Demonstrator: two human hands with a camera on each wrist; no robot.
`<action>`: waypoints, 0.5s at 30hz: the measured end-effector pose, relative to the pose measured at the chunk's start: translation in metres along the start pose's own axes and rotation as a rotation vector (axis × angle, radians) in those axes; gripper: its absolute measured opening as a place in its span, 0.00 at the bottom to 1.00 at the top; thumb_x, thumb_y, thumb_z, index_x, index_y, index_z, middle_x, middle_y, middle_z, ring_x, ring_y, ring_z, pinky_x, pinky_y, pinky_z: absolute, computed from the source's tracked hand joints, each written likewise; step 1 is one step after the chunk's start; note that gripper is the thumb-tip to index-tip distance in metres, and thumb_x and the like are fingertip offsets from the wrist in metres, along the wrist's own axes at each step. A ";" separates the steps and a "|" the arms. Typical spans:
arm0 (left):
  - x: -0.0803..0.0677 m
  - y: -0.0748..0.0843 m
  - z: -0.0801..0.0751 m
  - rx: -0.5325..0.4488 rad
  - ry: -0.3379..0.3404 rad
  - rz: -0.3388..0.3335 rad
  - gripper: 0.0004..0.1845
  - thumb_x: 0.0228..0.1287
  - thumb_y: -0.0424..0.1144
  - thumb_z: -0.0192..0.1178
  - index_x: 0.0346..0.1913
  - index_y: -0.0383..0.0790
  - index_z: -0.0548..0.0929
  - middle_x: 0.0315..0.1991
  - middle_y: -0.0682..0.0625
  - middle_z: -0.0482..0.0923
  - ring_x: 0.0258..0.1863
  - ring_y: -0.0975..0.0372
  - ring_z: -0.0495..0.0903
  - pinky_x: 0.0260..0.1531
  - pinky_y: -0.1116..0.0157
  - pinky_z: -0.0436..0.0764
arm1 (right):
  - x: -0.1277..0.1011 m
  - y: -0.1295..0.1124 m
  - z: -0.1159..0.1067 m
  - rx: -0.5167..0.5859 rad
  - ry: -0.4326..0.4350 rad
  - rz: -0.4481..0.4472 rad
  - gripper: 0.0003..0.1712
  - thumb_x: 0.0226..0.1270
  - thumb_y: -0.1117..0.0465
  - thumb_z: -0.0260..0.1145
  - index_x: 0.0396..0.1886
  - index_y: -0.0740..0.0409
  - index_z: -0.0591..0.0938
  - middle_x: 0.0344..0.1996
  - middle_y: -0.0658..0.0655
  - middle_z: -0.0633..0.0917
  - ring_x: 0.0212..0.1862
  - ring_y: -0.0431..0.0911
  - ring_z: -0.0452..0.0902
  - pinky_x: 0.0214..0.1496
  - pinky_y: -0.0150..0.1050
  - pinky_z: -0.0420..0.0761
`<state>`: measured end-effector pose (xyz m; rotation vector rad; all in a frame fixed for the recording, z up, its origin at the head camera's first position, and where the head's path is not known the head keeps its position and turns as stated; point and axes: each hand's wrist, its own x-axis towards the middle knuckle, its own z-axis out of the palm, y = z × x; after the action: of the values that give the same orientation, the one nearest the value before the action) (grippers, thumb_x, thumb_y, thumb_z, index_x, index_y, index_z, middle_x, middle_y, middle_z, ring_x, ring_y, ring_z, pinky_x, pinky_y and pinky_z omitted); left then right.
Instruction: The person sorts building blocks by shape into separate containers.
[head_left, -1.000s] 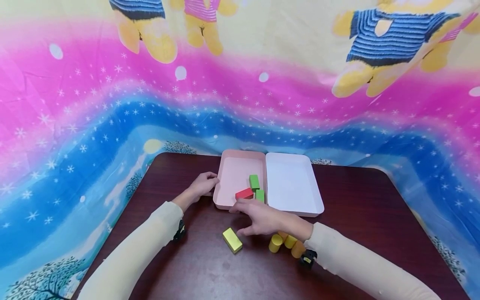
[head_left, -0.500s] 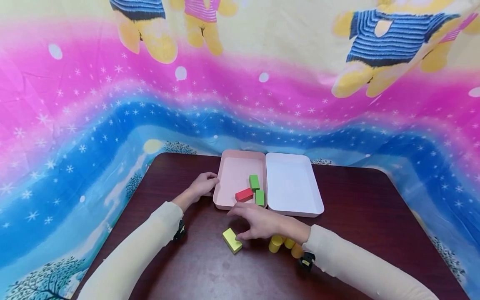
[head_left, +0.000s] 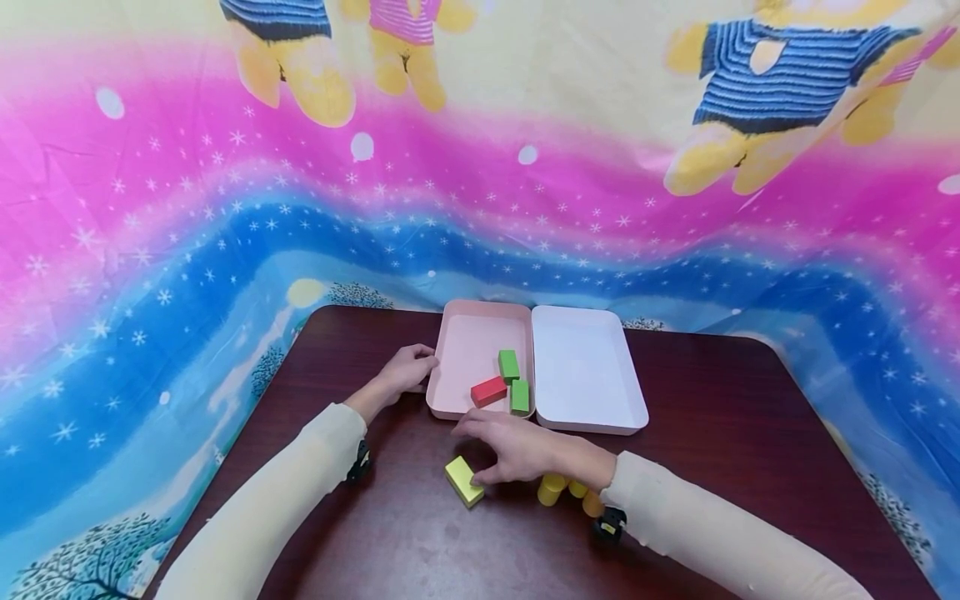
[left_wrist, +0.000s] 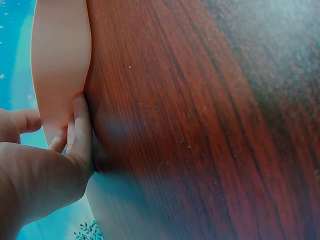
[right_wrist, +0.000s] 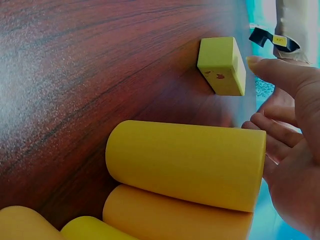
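Observation:
A yellow rectangular block lies flat on the dark wooden table. My right hand hovers over its right end with fingers spread loosely. The thumb tip is right beside the block, and it grips nothing. My left hand holds the left wall of the pink tray, thumb on the outside and a finger over the rim. A red block and two green blocks lie in the tray.
A white tray sits against the pink tray's right side. Several yellow and orange cylinders lie on the table under my right wrist. A colourful cloth hangs behind and around the table.
My right hand has drawn back from the pink tray's front rim toward me and to the left, down to the yellow block. The left hand has stayed on the tray.

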<state>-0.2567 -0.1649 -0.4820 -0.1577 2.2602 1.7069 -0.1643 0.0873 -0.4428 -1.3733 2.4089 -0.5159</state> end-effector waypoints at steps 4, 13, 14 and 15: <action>-0.001 0.001 0.000 0.004 -0.002 0.002 0.23 0.81 0.39 0.54 0.72 0.32 0.73 0.62 0.36 0.79 0.60 0.50 0.82 0.49 0.55 0.89 | 0.000 0.000 0.001 -0.008 -0.007 0.002 0.38 0.66 0.49 0.79 0.72 0.55 0.78 0.66 0.49 0.79 0.65 0.41 0.76 0.71 0.38 0.75; -0.001 0.000 -0.001 0.017 0.006 0.002 0.23 0.82 0.39 0.53 0.72 0.32 0.73 0.62 0.36 0.79 0.60 0.50 0.81 0.49 0.55 0.89 | -0.001 0.000 0.001 -0.012 -0.012 -0.018 0.36 0.65 0.50 0.79 0.70 0.53 0.79 0.65 0.51 0.79 0.64 0.43 0.77 0.70 0.38 0.76; -0.001 0.000 -0.001 0.016 0.005 0.002 0.23 0.82 0.39 0.53 0.72 0.32 0.73 0.62 0.36 0.79 0.60 0.50 0.81 0.49 0.55 0.89 | -0.001 -0.001 0.001 -0.012 -0.014 -0.019 0.36 0.66 0.50 0.79 0.70 0.53 0.79 0.65 0.51 0.79 0.64 0.43 0.77 0.70 0.38 0.76; -0.001 0.000 -0.001 0.014 0.005 0.002 0.23 0.82 0.39 0.53 0.72 0.32 0.73 0.62 0.37 0.79 0.60 0.51 0.82 0.49 0.55 0.89 | -0.001 0.000 0.002 -0.014 -0.015 -0.021 0.36 0.66 0.49 0.79 0.70 0.53 0.79 0.65 0.51 0.80 0.64 0.43 0.77 0.70 0.38 0.76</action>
<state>-0.2561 -0.1657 -0.4818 -0.1568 2.2758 1.6934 -0.1628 0.0879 -0.4439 -1.4042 2.3933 -0.4937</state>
